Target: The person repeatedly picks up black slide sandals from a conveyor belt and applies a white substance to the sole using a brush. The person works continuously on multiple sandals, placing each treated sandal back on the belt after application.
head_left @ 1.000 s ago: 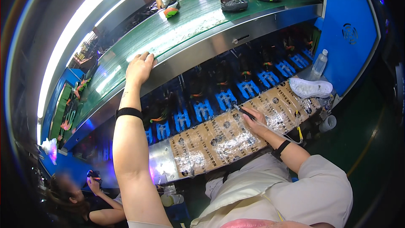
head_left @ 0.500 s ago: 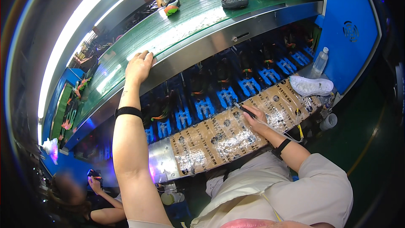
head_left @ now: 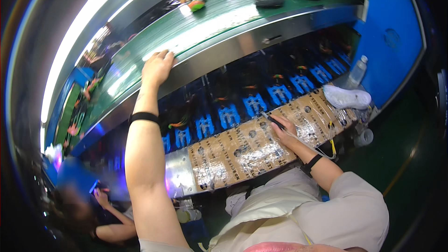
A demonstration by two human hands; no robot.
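Tool [head_left: 276,121], dark and slender, similar to a pen, held in right hand [head_left: 286,134] with fingers bent narrowly around it. Points with pale tip forward and leftward, away from the wrist, toward row of blue holders [head_left: 254,105] just beyond the fingers. Long axis slanted, almost in one line with right forearm [head_left: 299,149]. Below the same hand, brown cardboard [head_left: 235,156] under shiny film; cannot tell if touched by the tip. To the right of this hand and somewhat farther, white shoe [head_left: 346,97], long axis nearly sideways, with clear bottle [head_left: 357,72] behind. Well to the left and forward, left hand [head_left: 158,68] at near edge of green conveyor belt [head_left: 177,28], palm hidden: cannot tell whether gripping or only resting.
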